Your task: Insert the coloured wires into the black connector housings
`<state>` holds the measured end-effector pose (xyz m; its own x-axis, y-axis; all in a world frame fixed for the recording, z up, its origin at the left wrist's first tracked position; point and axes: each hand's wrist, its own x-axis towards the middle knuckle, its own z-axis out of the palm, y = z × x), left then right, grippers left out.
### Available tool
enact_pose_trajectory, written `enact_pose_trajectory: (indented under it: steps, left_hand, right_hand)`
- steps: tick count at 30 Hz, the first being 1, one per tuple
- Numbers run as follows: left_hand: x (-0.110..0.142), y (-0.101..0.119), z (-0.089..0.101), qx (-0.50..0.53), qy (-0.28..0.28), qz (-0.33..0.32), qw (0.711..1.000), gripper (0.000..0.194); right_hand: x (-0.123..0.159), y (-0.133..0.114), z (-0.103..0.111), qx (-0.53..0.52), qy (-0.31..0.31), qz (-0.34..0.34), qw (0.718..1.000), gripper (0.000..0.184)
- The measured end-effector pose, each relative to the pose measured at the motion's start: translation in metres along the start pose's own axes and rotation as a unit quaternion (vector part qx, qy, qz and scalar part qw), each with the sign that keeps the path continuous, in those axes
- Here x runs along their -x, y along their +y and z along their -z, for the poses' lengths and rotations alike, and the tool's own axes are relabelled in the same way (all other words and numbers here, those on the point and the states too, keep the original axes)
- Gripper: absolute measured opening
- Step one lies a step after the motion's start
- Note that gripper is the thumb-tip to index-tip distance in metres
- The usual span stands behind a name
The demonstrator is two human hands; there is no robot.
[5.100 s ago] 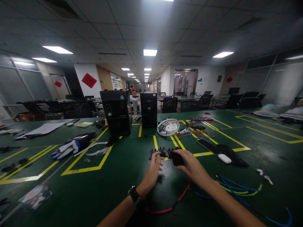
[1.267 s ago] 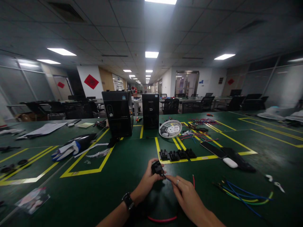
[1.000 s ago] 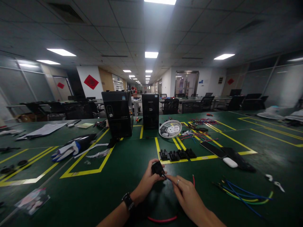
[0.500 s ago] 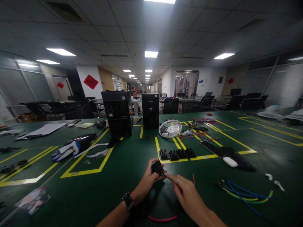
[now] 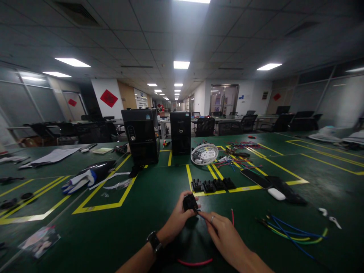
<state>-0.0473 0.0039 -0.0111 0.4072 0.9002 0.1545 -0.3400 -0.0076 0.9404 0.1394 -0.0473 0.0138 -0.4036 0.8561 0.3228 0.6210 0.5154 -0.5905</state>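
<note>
Carefully, we cradle a small black block (image 5: 190,202) above the green table (image 5: 153,227), our left hand (image 5: 174,222) gripping it, seemingly to steady it, while our right hand (image 5: 224,233) pinches something too small to identify against its near edge.

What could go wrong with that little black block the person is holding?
The black block might slip, because the left hand is holding it up with just its fingers. The right hand has its fingertips right at the block's edge, so a finger could get poked or pinched. The red wire lies close to the hands, so an arm might bump it.
</note>
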Motion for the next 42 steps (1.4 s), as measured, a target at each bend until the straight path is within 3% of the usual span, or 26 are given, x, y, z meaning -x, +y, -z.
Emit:
enact_pose_trajectory:
  steps: [7,15,20,26,34,42]
  left_hand:
    - [0.0004,0.0018,-0.0012,-0.004,-0.001,0.008,1.000,0.051]
    - [-0.0004,-0.0015,-0.0032,-0.086,0.021,-0.015,0.996,0.046]
    - [-0.0003,0.0006,-0.0041,-0.109,0.043,-0.020,0.993,0.044]
    - [-0.0023,0.0005,-0.0024,-0.038,0.085,0.000,0.996,0.045]
    - [-0.0060,-0.0042,0.0012,0.069,0.057,0.023,0.996,0.044]
    - [-0.0064,-0.0051,0.0026,0.095,0.039,0.028,0.994,0.041]
  right_hand:
    - [0.0004,-0.0009,0.0008,0.002,-0.004,0.001,1.000,0.040]
    - [0.0015,-0.0015,-0.0015,0.018,-0.014,0.003,1.000,0.039]
    - [0.0014,0.0020,-0.0006,0.007,0.025,0.012,1.000,0.038]
    - [0.0018,0.0022,0.0050,-0.002,0.078,0.019,0.997,0.037]
    - [0.0017,0.0021,-0.0013,-0.013,0.037,0.008,0.999,0.038]
    - [0.0012,0.0026,0.0020,-0.007,0.052,0.009,0.999,0.037]
